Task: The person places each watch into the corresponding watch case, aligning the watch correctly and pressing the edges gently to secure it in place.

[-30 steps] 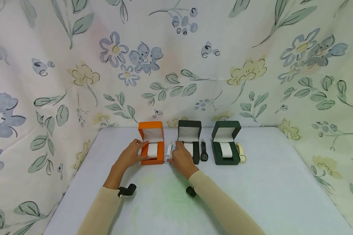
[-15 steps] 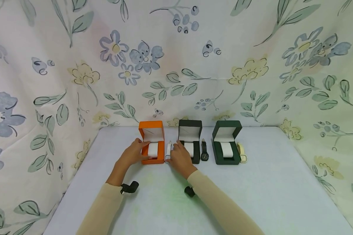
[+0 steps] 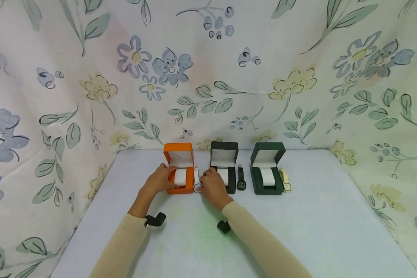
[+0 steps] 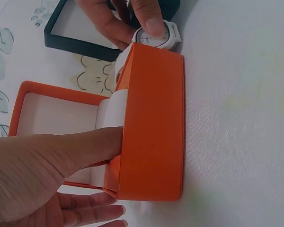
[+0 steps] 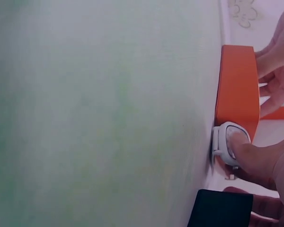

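from the head view, the left hand (image 3: 158, 180) is holding the open orange box (image 3: 179, 168) by its left side, thumb at the far edge. the right hand (image 3: 212, 187) is pinching the white watch (image 3: 197, 183), which is lying on the tabletop (image 3: 316, 216) between the orange box and the black box (image 3: 225, 166). a black watch (image 3: 241, 180), a green box (image 3: 268, 168) and a cream watch (image 3: 285, 182) are sitting further right.

in the left wrist view, the left hand's grip is closing on the orange box (image 4: 151, 123), the thumb lying against the white cushion (image 4: 112, 111).

in the right wrist view, a fingertip (image 5: 237, 142) is pressing the white watch's (image 5: 225, 144) face, just beside the box.
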A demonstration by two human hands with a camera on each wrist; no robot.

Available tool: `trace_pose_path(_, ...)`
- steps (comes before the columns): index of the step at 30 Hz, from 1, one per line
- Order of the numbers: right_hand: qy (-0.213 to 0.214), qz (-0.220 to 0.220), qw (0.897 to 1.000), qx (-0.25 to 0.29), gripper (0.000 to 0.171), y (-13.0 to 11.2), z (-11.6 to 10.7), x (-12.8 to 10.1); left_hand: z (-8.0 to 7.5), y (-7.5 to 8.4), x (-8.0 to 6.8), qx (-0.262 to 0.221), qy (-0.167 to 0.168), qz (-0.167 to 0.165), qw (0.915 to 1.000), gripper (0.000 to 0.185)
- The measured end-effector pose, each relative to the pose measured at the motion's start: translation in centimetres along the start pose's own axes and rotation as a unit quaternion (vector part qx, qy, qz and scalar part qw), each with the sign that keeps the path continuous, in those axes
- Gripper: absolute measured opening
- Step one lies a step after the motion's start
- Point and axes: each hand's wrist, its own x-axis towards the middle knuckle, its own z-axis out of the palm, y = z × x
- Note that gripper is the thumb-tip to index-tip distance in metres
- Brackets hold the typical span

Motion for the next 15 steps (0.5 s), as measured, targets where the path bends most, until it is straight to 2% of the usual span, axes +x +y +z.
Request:
trace_pose_path(8,-0.004,0.004,1.000,0.030,0.017,0.39,0.11,0.00,0.28,0.08,0.04,0.014,0.010,-0.008,0.9998,0.078)
trace_pose_path(15,-0.010,0.005,0.999,0.049,0.016,0.46,-0.12,-0.01,0.52,-0.18,-0.02,0.020,0.025,0.000,0.9995,0.078)
